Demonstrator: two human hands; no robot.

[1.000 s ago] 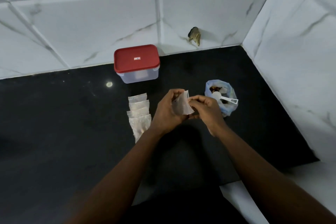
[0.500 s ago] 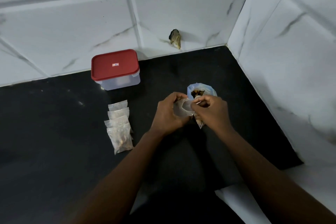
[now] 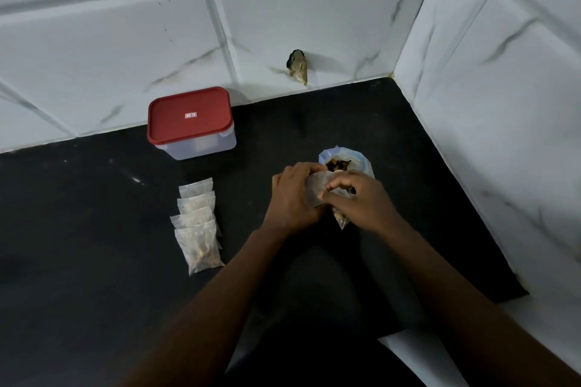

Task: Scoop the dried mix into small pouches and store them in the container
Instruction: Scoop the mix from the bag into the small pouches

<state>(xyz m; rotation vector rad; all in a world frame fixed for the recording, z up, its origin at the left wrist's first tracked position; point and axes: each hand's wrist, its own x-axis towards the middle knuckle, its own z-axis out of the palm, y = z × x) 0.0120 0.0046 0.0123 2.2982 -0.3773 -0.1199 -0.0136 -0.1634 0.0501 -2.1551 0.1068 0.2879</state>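
Observation:
My left hand [image 3: 292, 198] and my right hand [image 3: 361, 201] both pinch a small translucent pouch [image 3: 316, 190] between them, just in front of the open blue bag of dried mix [image 3: 349, 162]. The pouch's lower tip with some mix in it shows below my right hand. The scoop is hidden. Several filled pouches [image 3: 198, 226] lie in an overlapping row on the black counter to the left. The clear container with a red lid [image 3: 190, 121] stands shut at the back, by the wall.
White marble tiles close the back and right sides of the black counter [image 3: 78, 245]. A dark chipped hole [image 3: 297, 66] marks the back wall. The counter's front right corner ends at a white ledge [image 3: 424, 355].
The view shifted, so everything sits further left in frame. My hands moved closer to the mix bag, and my right hand now covers the scoop that lay in the bag.

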